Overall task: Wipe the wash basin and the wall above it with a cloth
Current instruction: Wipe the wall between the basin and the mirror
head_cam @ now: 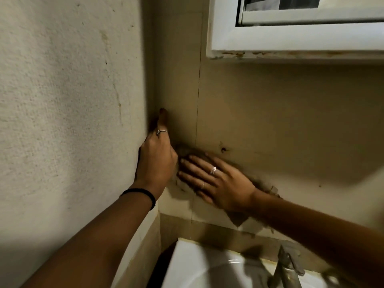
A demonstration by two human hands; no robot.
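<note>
No writing, label, brand mark or number can be read anywhere here, not on the tiled wall (270, 113), the wash basin (199, 265) or the white frame (291, 44) above.

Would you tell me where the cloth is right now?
In the head view, the cloth lies flat on the wall under the right hand, above the basin.

side wall (62, 100): rough matt plaster | wash basin (197, 265): glossy white ceramic | tap (286, 265): metal | cloth (236, 219): brown fabric
</note>
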